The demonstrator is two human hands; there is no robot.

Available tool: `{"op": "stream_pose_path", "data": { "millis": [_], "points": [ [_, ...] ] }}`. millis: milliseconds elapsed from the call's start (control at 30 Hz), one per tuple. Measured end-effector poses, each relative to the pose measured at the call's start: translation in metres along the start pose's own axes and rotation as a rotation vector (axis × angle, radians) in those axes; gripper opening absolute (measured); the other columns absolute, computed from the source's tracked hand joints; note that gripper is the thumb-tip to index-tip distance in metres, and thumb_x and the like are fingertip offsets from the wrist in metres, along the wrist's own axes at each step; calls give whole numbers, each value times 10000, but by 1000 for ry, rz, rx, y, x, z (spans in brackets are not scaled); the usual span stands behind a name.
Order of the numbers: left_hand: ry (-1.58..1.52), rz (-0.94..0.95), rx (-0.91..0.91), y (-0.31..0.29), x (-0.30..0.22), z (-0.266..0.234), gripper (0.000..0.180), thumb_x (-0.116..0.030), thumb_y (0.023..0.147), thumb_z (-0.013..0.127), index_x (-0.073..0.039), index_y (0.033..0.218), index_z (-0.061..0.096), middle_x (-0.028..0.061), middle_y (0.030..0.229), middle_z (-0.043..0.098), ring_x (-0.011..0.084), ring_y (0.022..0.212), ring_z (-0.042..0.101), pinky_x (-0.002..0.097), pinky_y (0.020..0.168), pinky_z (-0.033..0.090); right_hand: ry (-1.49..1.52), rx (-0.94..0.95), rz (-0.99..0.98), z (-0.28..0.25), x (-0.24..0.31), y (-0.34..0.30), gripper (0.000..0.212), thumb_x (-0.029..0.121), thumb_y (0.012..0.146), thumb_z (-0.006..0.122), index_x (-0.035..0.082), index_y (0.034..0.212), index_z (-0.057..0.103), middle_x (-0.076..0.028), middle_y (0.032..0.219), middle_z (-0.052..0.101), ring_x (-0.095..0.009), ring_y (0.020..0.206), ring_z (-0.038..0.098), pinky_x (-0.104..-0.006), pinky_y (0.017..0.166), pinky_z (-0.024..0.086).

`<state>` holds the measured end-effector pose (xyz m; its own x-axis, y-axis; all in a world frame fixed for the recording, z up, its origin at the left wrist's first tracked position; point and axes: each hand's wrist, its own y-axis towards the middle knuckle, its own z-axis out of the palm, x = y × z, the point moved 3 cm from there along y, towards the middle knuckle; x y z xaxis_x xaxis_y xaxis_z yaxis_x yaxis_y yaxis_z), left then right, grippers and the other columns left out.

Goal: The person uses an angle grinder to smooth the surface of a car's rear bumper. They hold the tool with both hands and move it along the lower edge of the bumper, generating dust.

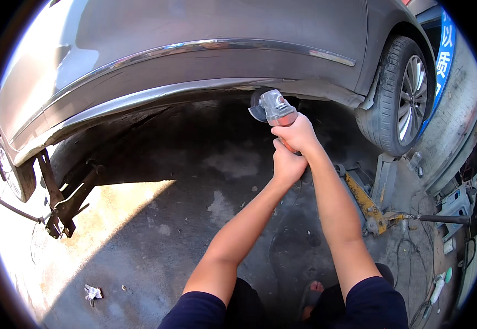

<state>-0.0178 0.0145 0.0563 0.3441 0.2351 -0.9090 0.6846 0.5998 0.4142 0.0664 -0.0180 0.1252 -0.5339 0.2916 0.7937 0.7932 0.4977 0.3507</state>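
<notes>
Silver-headed angle grinder (pixel 274 108) with orange body, disc at car sill (pixel 216 86)

A single sign (pixel 444 52) shows, at the upper right edge of the view, just beyond the car's raised wheel (pixel 405 96); it is a tall, narrow blue panel with white characters running down it, bent into a curve by the lens; its lower part is hidden behind the wheel; no packages, labels or screens can be made out
</notes>
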Motion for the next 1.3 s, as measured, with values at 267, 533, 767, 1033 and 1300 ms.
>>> {"op": "stream_pose_path", "data": {
  "millis": [267,533,767,1033,1300],
  "points": [
    [13,51,-50,5,20,-34,738,-281,793,894,89,1216,415,327,1100,724,452,1043,743,460,889,581,41,-71,-102,38,10,-11,536,280,686,870,-36,1085,701,-189,1029,779,-303,973,764,-384,892,580],
    [-41,26,-19,8,30,-38,823,-322,786,909,85,1290,402,321,1154,722,451,1085,736,454,916,579,38,-82,-100,44,10,-13,524,264,704,872,-24,1102,690,-163,1042,777,-266,961,758,-381,883,581],
    [8,-2,47,8,36,-37,828,-333,785,915,83,1285,403,311,1153,727,443,1084,741,451,919,580,143,-114,-84,40,2,-17,522,254,702,871,-25,1105,690,-143,1030,773,-244,937,747,-369,870,577],
    [-45,41,7,11,33,-35,740,-273,782,896,81,1223,419,328,1095,726,472,1048,734,468,894,580,100,-85,-71,37,12,-16,453,169,740,861,-11,1129,715,-85,1037,767,-166,923,704,-342,863,563],
    [-46,52,-10,5,29,-36,738,-266,787,889,89,1223,412,327,1076,730,461,1043,743,451,900,579,41,-117,-40,41,5,-16,465,187,738,874,-15,1126,716,-99,1029,772,-183,913,719,-346,869,569]
  ]
}}
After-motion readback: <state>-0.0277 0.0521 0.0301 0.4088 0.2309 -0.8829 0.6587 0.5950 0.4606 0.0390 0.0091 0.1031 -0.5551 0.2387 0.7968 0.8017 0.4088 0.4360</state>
